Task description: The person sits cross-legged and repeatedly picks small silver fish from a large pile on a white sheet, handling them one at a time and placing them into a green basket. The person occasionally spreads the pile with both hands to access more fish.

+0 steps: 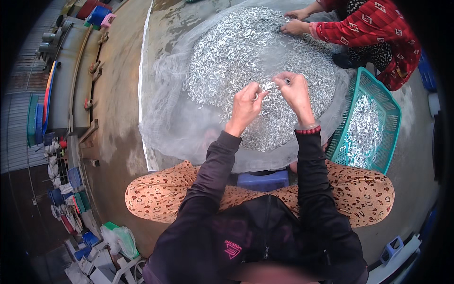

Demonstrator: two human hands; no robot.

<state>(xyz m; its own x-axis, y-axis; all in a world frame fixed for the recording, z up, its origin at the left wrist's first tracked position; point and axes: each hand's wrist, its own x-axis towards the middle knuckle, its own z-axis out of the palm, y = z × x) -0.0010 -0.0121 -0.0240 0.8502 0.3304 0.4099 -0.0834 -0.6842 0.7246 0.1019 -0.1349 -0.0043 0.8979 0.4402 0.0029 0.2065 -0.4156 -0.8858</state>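
Observation:
My left hand (246, 105) and my right hand (294, 90) are raised close together above a big round heap of small silver metal links (227, 57). Both pinch a small silver link (270, 86) held between the fingertips. The heap lies on a thin white net sheet (165, 113) spread over the concrete floor. My forearms are in dark sleeves, and a red bead bracelet (308, 129) sits on my right wrist.
A teal plastic basket (378, 94) partly filled with silver links stands at my right. Another person in a red patterned top has both hands (294, 22) in the heap's far side. A blue stool (263, 181) is under me. Long metal machinery (71, 71) runs along the left.

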